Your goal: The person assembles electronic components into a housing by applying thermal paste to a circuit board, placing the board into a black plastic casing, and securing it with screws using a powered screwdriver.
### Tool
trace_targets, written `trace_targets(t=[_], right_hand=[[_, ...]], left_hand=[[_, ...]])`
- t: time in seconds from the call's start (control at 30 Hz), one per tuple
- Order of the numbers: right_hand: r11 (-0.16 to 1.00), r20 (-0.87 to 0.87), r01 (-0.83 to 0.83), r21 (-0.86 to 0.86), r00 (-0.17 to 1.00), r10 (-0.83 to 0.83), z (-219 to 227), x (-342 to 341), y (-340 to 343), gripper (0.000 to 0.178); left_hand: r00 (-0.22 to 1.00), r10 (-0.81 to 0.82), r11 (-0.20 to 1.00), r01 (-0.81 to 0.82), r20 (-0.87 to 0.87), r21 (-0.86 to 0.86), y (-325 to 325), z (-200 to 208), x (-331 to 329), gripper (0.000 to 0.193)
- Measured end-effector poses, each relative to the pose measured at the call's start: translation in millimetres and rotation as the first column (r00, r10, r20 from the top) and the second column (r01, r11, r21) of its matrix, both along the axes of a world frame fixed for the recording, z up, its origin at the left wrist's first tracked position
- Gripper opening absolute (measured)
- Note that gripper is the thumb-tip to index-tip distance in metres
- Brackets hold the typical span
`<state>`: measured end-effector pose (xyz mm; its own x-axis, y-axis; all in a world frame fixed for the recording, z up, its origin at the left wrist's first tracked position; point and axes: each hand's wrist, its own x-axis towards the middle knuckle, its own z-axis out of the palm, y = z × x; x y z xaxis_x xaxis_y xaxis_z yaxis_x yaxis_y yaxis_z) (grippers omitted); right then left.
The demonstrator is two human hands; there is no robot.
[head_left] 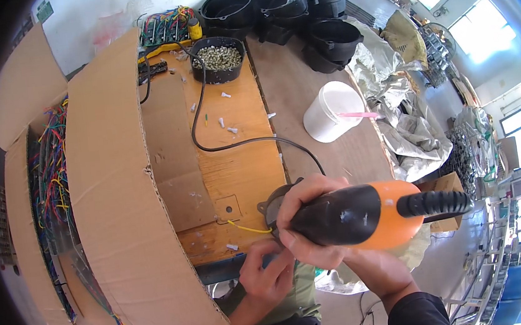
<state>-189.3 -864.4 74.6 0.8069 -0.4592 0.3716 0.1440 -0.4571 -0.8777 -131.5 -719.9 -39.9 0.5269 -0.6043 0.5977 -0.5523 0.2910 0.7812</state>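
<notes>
right hand (314, 254) gripped the orange-black power tool (397, 215); left hand (266, 275) curled just beside, hold unclear. dark round part (271, 208) showed left of the grip. probably fastening; next move seemingly needed steady alignment.

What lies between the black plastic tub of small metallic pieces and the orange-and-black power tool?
In the head view, a slim black cable and small white tapered pieces lie on the orange-brown wooden board between tub and tool.

White bucket (324, 119) near crumpled silvery sheeting (413, 132); bright windows (481, 27) beyond.
</notes>
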Motion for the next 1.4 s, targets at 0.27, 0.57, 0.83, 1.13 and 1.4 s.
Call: trace_targets(t=[0.27,0.57,0.83,1.13,1.4], right_hand=[[0.961,-0.039,0.116,0.253,0.993,-0.11,4.1,-9.2,-8.7,0.033],[0.948,0.056,0.122,-0.295,0.992,-0.11,24.2,-36.7,-3.9,0.037],[0.864,0.411,-0.011,0.504,0.883,-0.229,18.0,-64.2,24.7,0.036],[0.932,0.341,0.048,0.359,0.923,-0.179,-12.3,-60.9,20.9,0.029],[0.923,0.254,0.081,0.375,0.949,-0.187,-15.1,-56.4,26.4,0.025]], left_hand=[[0.976,-0.085,0.992,0.102,-0.2,0.079,-1.6,-5.8,6.4,0.034],[0.948,-0.227,0.938,0.275,-0.225,0.211,-19.2,12.4,0.6,0.102],[0.84,-0.258,0.908,0.38,-0.477,0.176,-31.7,8.5,-1.4,0.101],[0.909,-0.216,0.964,0.257,-0.355,0.072,-33.0,4.4,-9.4,0.103],[0.895,-0.217,0.965,0.258,-0.391,0.055,-29.0,7.1,-8.4,0.098]])
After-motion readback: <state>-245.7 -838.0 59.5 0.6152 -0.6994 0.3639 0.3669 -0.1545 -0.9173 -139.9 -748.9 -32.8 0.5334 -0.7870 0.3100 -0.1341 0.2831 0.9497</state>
